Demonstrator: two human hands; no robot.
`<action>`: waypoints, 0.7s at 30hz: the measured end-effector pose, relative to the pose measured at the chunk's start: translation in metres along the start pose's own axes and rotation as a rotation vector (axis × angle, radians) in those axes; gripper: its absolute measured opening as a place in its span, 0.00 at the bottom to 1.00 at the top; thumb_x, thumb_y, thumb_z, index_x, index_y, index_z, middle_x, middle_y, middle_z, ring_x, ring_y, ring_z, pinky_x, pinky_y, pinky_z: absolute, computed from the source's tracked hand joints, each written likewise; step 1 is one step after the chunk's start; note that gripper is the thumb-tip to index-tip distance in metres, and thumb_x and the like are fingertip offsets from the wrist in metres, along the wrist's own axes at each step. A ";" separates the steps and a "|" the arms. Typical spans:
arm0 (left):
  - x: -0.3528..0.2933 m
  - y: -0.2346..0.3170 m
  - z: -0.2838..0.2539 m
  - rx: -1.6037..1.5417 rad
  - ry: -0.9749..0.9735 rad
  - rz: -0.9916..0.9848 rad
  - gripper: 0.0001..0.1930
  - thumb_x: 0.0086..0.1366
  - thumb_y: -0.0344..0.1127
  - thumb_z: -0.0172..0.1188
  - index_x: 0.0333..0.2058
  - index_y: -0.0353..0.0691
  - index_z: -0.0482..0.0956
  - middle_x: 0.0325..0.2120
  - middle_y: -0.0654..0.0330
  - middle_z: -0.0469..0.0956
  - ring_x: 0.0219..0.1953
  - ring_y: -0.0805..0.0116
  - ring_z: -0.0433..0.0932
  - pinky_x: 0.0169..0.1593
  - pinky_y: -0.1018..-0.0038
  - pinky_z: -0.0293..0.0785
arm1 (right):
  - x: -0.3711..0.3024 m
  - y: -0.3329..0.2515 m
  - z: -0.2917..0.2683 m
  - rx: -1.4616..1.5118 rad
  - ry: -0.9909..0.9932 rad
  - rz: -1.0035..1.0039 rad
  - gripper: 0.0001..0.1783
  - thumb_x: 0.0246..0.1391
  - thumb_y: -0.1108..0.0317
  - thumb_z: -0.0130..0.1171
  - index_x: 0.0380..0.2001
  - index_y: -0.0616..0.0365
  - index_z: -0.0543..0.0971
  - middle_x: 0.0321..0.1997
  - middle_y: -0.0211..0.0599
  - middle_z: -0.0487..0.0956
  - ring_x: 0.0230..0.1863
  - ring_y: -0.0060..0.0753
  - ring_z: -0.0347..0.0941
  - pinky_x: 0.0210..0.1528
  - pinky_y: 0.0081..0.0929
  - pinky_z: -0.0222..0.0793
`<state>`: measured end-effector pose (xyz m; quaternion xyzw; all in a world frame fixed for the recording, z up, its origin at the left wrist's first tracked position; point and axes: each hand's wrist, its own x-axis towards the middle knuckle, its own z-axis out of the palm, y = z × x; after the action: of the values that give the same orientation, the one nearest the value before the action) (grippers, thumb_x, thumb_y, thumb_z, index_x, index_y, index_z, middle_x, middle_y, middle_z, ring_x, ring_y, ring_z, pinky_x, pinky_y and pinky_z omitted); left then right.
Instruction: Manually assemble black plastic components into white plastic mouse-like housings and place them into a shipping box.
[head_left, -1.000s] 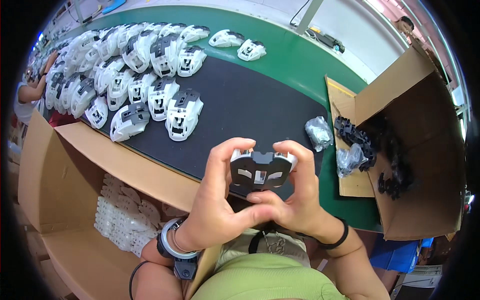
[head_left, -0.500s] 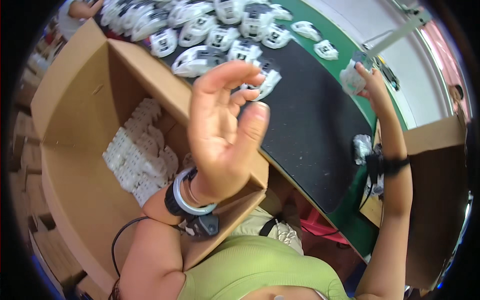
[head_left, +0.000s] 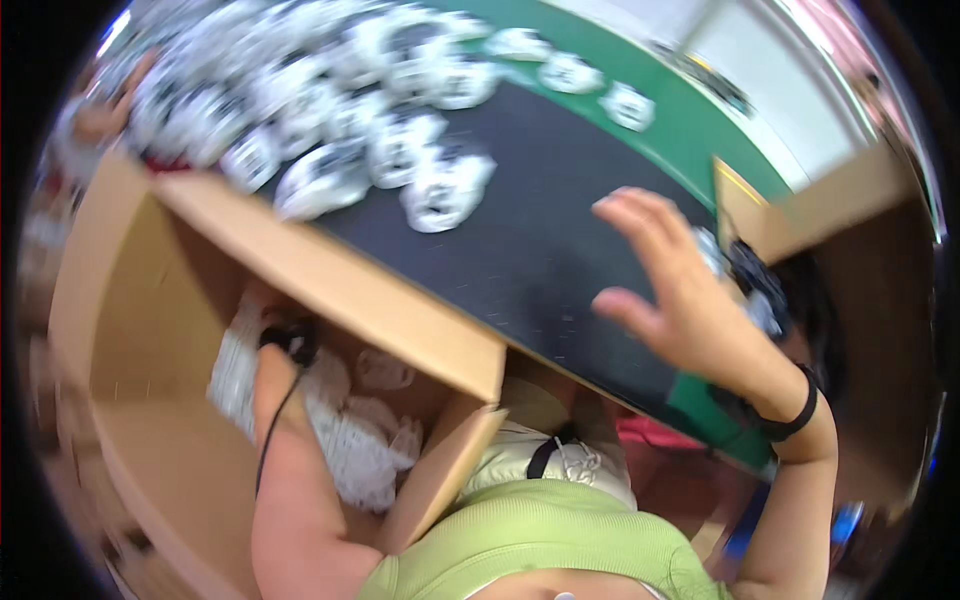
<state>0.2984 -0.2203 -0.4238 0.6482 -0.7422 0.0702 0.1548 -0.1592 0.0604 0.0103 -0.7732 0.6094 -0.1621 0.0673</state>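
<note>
**Left arm down in the box, right hand open over the belt**

Picture's blurred, so I'm reading what I can. Left arm [head_left: 285, 450] reaches down into the big cardboard box [head_left: 120, 330] on my left, wrist w/ a dark band by the white plastic parts [head_left: 350, 450] piled at the bottom. The hand itself is hidden by the flap and the pile, so can't tell if that grip is open or closed on anything.

Right hand [head_left: 670, 300] is up over the black surface [head_left: 540, 250], fingers spread, palm empty, nothing gripped. Black band on that wrist.

White-and-black shells [head_left: 440, 190] lie in a heap at the far end of the surface, well apart from both hands.

My read on the white parts: thin moulded plastic, light, stiff, prob. smooth and a bit slippery, may scuff or snap at thin edges. I'd pinch one by its outer rim, thumb vs. fingers, not grab a handful.
</note>
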 end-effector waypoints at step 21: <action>0.027 0.016 -0.164 -0.210 -0.286 0.387 0.18 0.57 0.29 0.53 0.46 0.28 0.69 0.47 0.45 0.69 0.45 0.51 0.71 0.50 0.64 0.66 | -0.098 0.140 -0.063 -0.283 0.191 0.850 0.20 0.49 0.54 0.57 0.27 0.65 0.78 0.28 0.49 0.78 0.30 0.46 0.75 0.35 0.34 0.69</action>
<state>0.3025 -0.1930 -0.2587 0.4780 -0.8699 -0.0712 0.0985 -0.3294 0.1259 0.0102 -0.4377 0.8922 -0.1058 -0.0352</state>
